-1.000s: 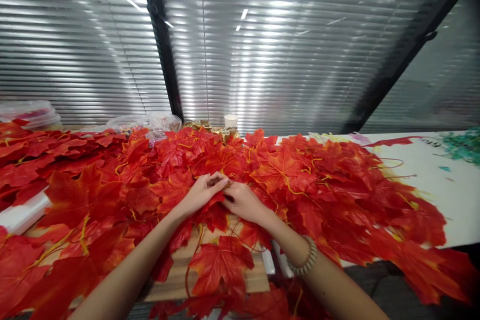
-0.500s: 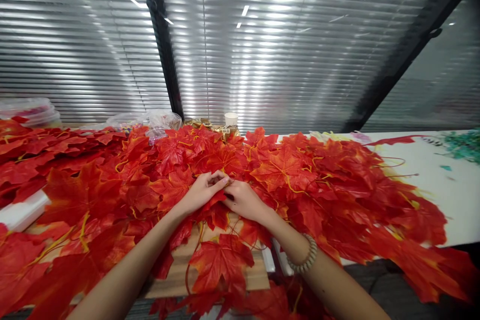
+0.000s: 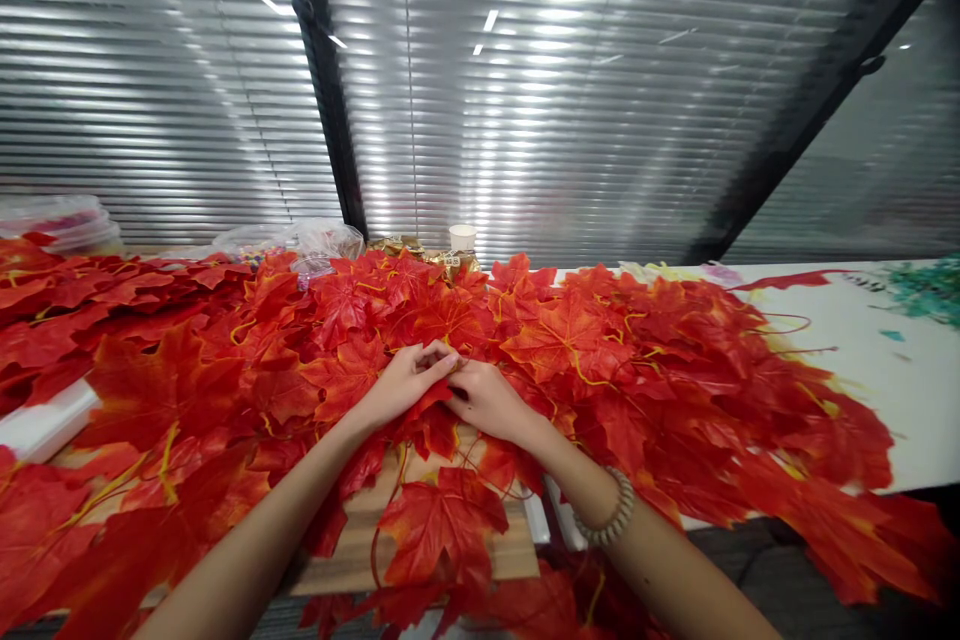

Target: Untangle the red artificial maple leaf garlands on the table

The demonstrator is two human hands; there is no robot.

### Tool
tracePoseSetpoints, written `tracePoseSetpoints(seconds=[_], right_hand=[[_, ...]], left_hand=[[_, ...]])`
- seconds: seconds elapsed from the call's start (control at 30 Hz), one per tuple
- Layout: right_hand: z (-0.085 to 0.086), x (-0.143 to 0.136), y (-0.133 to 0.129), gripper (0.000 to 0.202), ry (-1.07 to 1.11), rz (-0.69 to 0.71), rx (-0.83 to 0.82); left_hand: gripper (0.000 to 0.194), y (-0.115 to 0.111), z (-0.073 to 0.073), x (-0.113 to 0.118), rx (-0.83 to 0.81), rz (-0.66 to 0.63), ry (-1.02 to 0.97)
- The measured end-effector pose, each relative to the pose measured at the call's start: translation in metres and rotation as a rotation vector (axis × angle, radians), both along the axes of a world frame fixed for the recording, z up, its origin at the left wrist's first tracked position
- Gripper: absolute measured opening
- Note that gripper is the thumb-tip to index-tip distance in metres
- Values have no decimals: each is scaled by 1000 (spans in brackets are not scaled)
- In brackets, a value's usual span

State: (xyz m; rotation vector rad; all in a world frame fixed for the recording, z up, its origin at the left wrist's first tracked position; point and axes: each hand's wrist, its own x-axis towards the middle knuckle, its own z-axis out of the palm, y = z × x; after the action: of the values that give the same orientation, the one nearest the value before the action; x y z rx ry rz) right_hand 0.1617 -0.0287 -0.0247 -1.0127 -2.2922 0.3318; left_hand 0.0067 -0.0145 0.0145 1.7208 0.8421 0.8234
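Note:
My left hand [image 3: 409,382] and my right hand [image 3: 486,398] meet at the middle of a heap of red artificial maple leaves [image 3: 562,335]. The fingertips of both hands are pinched together over a red leaf [image 3: 430,400], whose lower part shows beneath them. What exactly sits between the fingertips is too small to make out. Below the hands, another red leaf [image 3: 442,525] with a thin brown stem hangs over a wooden board [image 3: 360,540]. A beaded bracelet [image 3: 611,512] circles my right wrist.
A paper cup [image 3: 462,238], gold packets [image 3: 454,263] and clear plastic bags [image 3: 322,242] stand behind the leaves. Plastic containers [image 3: 64,225] are at the far left, with a white box [image 3: 49,420] nearer. Teal pieces [image 3: 930,290] lie on the white table [image 3: 870,350] at right. Blinds rise behind.

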Motion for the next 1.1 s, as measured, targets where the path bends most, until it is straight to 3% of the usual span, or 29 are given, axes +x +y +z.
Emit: tracePoseSetpoints(seconds=[0.53,0.9,1.1], right_hand=[[0,0,0,13,-15,-2,9],[0,1,0,13,-49,3,9],[-1,1,0,14,-17,8,17]], left_hand=[[25,0,-2,0,1,-7,-14],[29,-1,1,-1,69,27,125],[27,-1,-1,-1,55,23,67]])
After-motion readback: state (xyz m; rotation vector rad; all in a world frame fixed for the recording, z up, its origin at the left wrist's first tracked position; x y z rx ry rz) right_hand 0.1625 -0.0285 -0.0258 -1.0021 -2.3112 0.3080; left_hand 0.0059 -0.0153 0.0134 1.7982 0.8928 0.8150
